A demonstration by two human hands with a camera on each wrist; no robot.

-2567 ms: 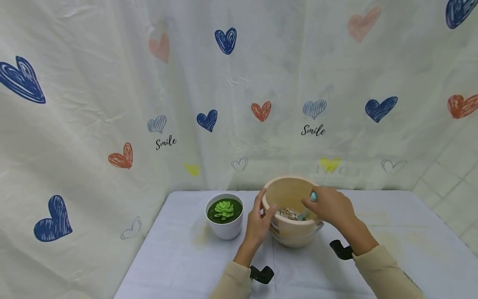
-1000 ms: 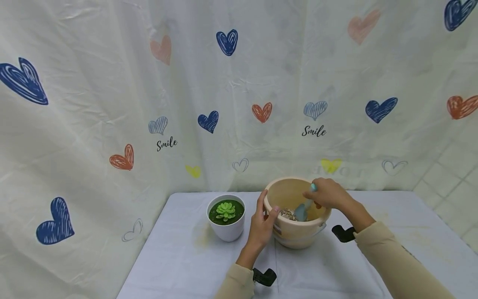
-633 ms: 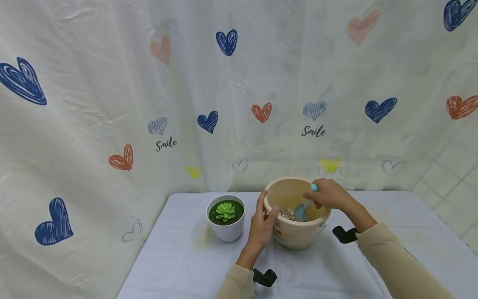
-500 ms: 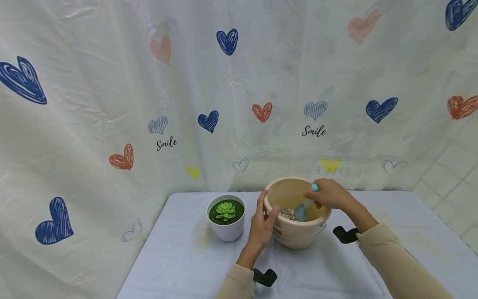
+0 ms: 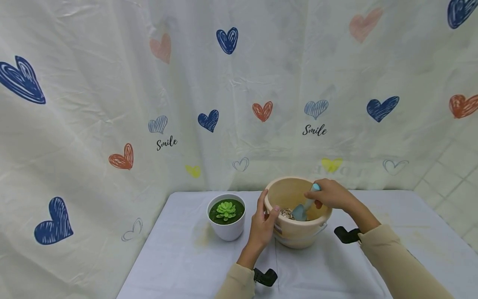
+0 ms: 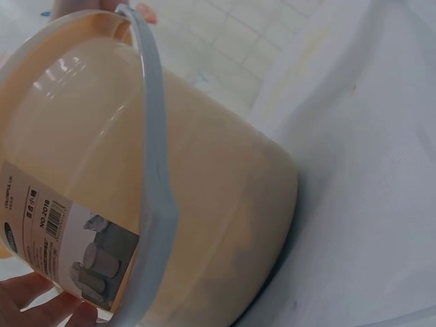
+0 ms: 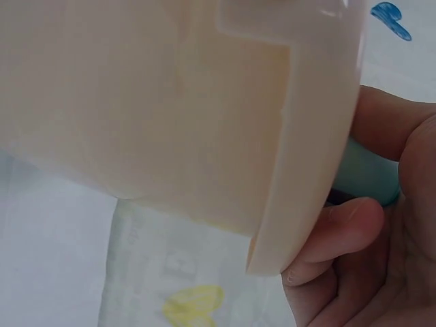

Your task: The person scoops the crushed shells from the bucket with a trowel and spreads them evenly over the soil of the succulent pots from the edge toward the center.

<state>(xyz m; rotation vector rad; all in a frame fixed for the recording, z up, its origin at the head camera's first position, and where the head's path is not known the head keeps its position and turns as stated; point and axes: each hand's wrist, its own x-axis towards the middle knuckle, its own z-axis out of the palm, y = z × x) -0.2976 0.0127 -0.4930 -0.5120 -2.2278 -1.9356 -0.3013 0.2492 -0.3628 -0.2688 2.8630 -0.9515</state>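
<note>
A cream plastic bucket point(image 5: 296, 236) with a pale grey handle point(image 6: 155, 163) stands on the white-covered table. My left hand point(image 5: 260, 228) grips its left rim, thumb near the edge and fingers along the outer wall beside a printed label point(image 6: 75, 235). At the right rim my right hand point(image 5: 330, 195) is curled round the light blue handle of a small trowel point(image 5: 300, 212). The blade points down inside the bucket, against a mottled brown-and-white loose material point(image 5: 286, 213). In the right wrist view the bucket wall hides the blade, leaving part of the blue handle point(image 7: 368, 174) visible.
Left of the bucket stands a white pot point(image 5: 228, 231) with a green succulent point(image 5: 225, 210). A white curtain point(image 5: 261, 74) printed with hearts hangs right behind the table's back edge. A black wrist mount point(image 5: 265, 277) sits on my left forearm, another mount point(image 5: 347, 235) on the right.
Since the earliest frame my right hand has risen slightly, and more of the trowel's blade shows above the loose material. Over the last second little has moved; the left hand keeps its place.
</note>
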